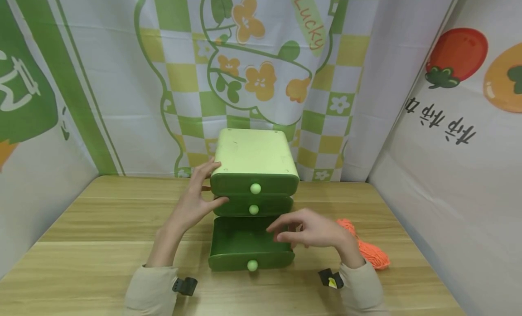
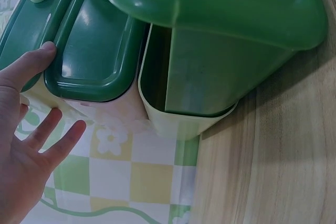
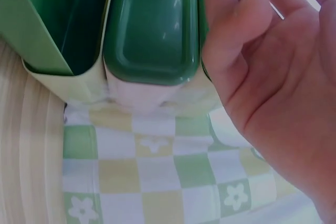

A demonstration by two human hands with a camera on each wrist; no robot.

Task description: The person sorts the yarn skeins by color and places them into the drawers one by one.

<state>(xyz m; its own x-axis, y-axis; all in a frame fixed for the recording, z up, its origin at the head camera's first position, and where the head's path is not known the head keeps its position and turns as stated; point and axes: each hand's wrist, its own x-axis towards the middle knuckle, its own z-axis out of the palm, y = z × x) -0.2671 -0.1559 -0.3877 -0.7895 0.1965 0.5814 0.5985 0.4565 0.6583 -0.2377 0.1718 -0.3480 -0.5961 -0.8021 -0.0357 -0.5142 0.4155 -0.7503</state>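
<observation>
A small green chest of drawers (image 1: 254,150) stands on the table, with a pale green top and round knobs. Its bottom drawer (image 1: 251,261) is pulled out. The top drawer (image 1: 228,184) and middle drawer (image 1: 232,207) are pushed in. My left hand (image 1: 195,200) rests at the chest's left side, its thumb touching the front near the seam between the upper two drawers; its other fingers are extended in the left wrist view. My right hand (image 1: 316,230) hovers over the right part of the pulled-out drawer, fingers loosely bent, holding nothing.
An orange skein of cord (image 1: 373,255) lies on the wooden table (image 1: 94,243), behind my right forearm. A checked curtain (image 1: 183,80) hangs behind the chest, and printed cloth covers both sides.
</observation>
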